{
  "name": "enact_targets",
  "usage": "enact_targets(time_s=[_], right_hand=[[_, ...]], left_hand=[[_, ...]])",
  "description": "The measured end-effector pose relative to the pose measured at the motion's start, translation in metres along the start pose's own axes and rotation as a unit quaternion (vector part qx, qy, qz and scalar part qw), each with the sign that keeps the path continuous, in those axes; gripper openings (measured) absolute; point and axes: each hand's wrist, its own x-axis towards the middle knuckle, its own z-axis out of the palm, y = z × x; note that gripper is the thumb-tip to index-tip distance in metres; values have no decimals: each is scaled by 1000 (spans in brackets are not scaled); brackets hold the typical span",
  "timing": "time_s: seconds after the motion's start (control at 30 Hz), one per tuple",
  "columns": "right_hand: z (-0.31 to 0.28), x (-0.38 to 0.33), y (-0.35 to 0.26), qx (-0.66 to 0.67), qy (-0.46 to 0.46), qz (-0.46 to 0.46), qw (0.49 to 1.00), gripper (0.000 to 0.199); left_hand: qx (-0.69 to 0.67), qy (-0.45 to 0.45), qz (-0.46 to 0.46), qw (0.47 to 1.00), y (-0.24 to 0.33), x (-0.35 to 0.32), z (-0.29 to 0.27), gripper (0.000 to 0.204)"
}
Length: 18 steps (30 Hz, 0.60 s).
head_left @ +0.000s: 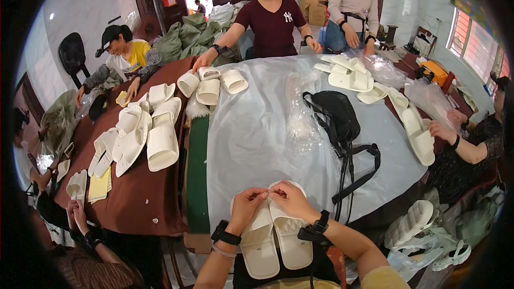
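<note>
A pair of cream slide sandals (276,238) lies side by side at the near edge of the table, soles up. My left hand (247,204) and my right hand (289,199) meet above the toe ends, fingertips pinched together on something small between them that I cannot make out. Both hands rest against the sandals. Each wrist wears a black band.
A black waist bag (334,115) with long straps lies on the pale plastic sheet (251,128). Cream sandals (142,134) are piled on the brown cloth at left, more sandals (350,75) at the far right. Several people sit or stand around the table. Clear bags (302,123) lie mid-table.
</note>
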Motion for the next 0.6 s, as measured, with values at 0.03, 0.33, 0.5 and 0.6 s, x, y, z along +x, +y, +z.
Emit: enact_targets(time_s=[0.03,0.33,0.5,0.6], right_hand=[[-1,1,0,-4,4,-1,1000,14],[-1,-1,3,1,-8,1,1000,16],[3,-5,9,-19,-21,10,1000,17],[5,-4,16,-23,-20,0,1000,17]], left_hand=[[-12,-2,-2,1000,-1,1,0,19],[96,22,19,995,-9,4,-2,26],[95,36,-2,995,-5,-2,-3,20],[96,40,4,995,-5,-3,-2,20]])
